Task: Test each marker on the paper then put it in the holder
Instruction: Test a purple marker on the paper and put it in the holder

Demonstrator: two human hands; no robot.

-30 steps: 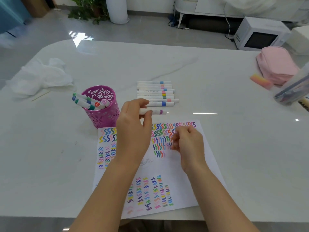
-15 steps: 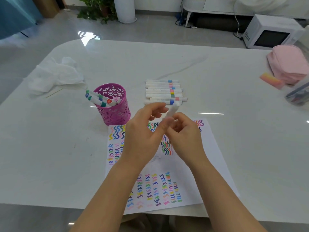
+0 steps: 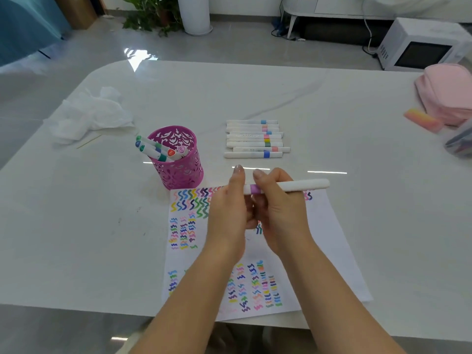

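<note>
Both my hands hold one white marker with a purple band [image 3: 301, 186] level above the paper [image 3: 329, 241]. My right hand [image 3: 279, 213] grips its barrel, which sticks out to the right. My left hand [image 3: 229, 213] pinches its left end near the purple band; whether a cap is on is hidden by my fingers. The paper is covered with coloured squiggles. A pink openwork holder [image 3: 178, 172] stands just left of the paper's top corner with several markers leaning in it. A row of several white markers [image 3: 255, 139] lies beyond my hands.
Crumpled white tissue [image 3: 89, 116] and a thin stick lie at the far left. A pink pouch [image 3: 447, 93], a pink-orange eraser [image 3: 422, 120] and a clear bag of pens [image 3: 459, 143] sit at the right edge. A microwave [image 3: 421, 44] stands on the floor beyond.
My left hand picked the purple-banded marker from the row and brought it over the paper. My right hand came up and took its barrel; the marker now lies level between both hands.
</note>
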